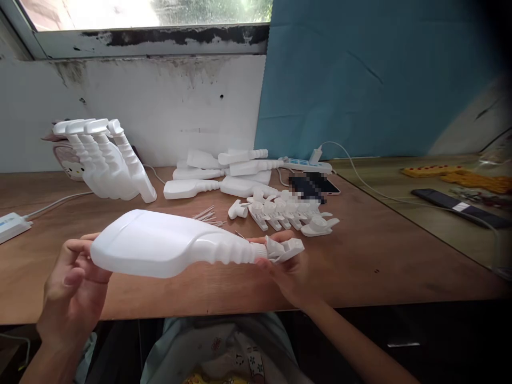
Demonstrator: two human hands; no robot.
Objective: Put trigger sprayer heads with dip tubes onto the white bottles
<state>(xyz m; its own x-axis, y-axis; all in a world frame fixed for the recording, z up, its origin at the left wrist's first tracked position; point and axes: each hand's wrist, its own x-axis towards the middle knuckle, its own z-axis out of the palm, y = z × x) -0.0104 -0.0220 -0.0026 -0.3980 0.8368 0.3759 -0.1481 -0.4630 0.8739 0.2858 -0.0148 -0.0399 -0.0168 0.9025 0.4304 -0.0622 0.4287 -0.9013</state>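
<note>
A white plastic spray bottle [160, 242] lies sideways in the air above the front of the table, its base to the left. My left hand [78, 277] supports the base end, with fingers behind it and the thumb in front. At the neck, my right hand [286, 269] grips the ribbed collar and the white trigger spray head [284, 249] fitted there. Behind it, several loose trigger heads [280, 210] sit in a cluster, with a small white nozzle piece [238, 209] beside them. Thin white tubes [208, 216] lie just beyond the bottle.
Several white bottles [192, 188] lie in a pile near the wall. More bottles [108, 160] stand tilted at the back left by a pink pouch [68, 160]. A power strip [308, 165], a phone [330, 184] and a white cable [376, 194] are at the right; another strip [14, 226] is at far left.
</note>
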